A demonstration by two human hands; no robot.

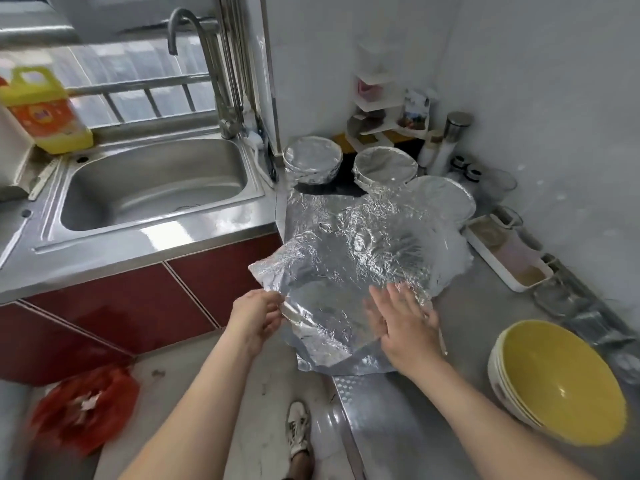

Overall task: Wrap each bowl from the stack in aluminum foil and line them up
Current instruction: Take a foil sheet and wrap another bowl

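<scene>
right hand (405,323) flat on foil (346,244), blurred | left hand (258,315) pinches edge

Both bare forearms are extended forward from the lower frame edge. Left hand (258,317): fingers curled, with the near edge of the foil sheet (346,258) pinched between thumb and fingers. Right hand (405,327): held palm down, fingers straight and slightly spread, laid flat on the foil sheet. Fingertips are blurred.

The foil sheet (349,271) is seen as crinkled silver, and the stacked bowls (561,382) as yellow inside and white outside. The cabinet doors (138,303) under the grey steel sink (152,188) are coloured dark red, the bag (83,407) on the floor red.
</scene>
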